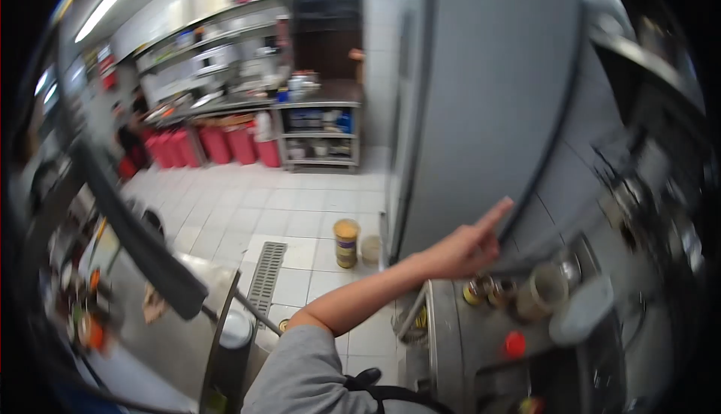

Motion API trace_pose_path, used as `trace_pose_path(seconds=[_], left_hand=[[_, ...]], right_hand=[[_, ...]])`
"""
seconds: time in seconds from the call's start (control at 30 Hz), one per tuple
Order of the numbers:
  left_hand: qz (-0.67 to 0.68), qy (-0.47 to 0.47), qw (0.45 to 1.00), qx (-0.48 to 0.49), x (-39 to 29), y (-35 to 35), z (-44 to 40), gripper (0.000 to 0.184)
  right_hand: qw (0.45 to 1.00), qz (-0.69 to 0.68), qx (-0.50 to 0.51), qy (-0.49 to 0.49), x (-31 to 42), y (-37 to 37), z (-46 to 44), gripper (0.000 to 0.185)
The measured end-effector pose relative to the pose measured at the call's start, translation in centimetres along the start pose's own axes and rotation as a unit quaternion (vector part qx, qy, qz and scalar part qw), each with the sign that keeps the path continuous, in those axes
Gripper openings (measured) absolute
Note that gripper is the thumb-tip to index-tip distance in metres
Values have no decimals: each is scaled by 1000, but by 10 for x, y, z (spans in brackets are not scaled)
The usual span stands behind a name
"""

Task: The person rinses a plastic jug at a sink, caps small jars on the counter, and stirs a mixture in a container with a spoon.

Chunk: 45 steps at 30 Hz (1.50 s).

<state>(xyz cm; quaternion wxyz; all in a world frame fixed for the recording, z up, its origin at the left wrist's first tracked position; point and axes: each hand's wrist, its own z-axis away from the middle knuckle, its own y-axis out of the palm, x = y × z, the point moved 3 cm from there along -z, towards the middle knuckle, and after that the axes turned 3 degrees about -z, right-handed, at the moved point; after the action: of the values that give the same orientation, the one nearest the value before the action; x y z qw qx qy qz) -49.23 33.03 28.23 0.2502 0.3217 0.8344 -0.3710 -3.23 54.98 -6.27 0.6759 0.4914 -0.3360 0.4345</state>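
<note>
My left hand (469,249) is raised in front of a tall grey metal panel (488,99), its bare forearm reaching rightward from a grey sleeve. The index finger points up and to the right, apart from the other fingers, which look curled. Nothing shows in the hand. Below and right of it, a metal counter (447,324) bears small jars (475,292), a cloudy clear container (542,292), a pale translucent container (582,313) and a red round item (514,344). My right hand is out of view.
An orange-topped tub (345,245) stands on the tiled floor beside a pale container (371,249). Left of them is a floor drain (267,275). Another metal counter (161,328) is at the left. Shelving (319,136) and pink bins (240,144) line the back; a blurred person (131,140) stands far left.
</note>
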Motion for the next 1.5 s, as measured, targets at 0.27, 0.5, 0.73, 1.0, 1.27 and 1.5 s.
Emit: trace_pose_path(seconds=[0.27, 0.5, 0.73, 1.0, 1.27, 1.5], left_hand=[[2, 79, 984, 160, -16, 100, -40, 70], [-104, 370, 860, 335, -42, 240, -74, 54], [-88, 481, 746, 453, -40, 295, -78, 47], [-118, 462, 779, 408, -11, 320, -85, 25], [-348, 101, 847, 390, 1, 333, -98, 52], [-70, 358, 765, 530, 51, 330, -145, 71]], right_hand=[[988, 2, 149, -41, 51, 80, 35, 68], [930, 156, 294, -156, 118, 136, 65, 73], [907, 201, 332, -165, 137, 156, 86, 63], [914, 233, 203, -264, 112, 175, 62, 56], [869, 315, 120, -361, 102, 202, 40, 62], [879, 314, 128, -335, 106, 204, 19, 72]])
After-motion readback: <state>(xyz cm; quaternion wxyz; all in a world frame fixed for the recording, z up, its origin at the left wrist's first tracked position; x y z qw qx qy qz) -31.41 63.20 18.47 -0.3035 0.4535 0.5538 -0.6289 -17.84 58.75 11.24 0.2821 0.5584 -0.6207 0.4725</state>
